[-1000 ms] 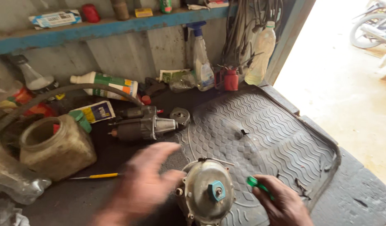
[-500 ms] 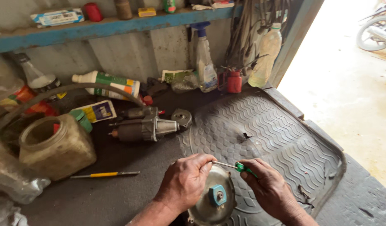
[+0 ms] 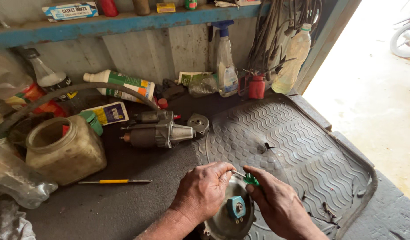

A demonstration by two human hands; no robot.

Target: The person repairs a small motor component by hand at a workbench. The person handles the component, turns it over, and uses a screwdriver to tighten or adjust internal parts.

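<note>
Surface [image 3: 125, 209]: dark, cluttered bench.
Ribbed rubber mat [image 3: 302, 151]: padding under the work.
Cloudy plastic jar [image 3: 63, 149]: lidless, at left.
Starter motor [image 3: 158, 130]: lying on its side, set aside.
Round metal housing [image 3: 220, 222]: flat on mat's near edge, blue fitting [image 3: 236, 207] facing up for access.
Left hand [image 3: 203, 192]: closed over housing rim, steadying it.
Right hand [image 3: 276, 202]: fingers pinched on green-handled screwdriver [image 3: 249, 179], angled leftward above the housing.
Yellow-handled tool [image 3: 115, 181]: loose, near.

Green-handled screwdriver [image 3: 249, 179], grey wavy-ribbed mat [image 3: 302, 146]
</note>
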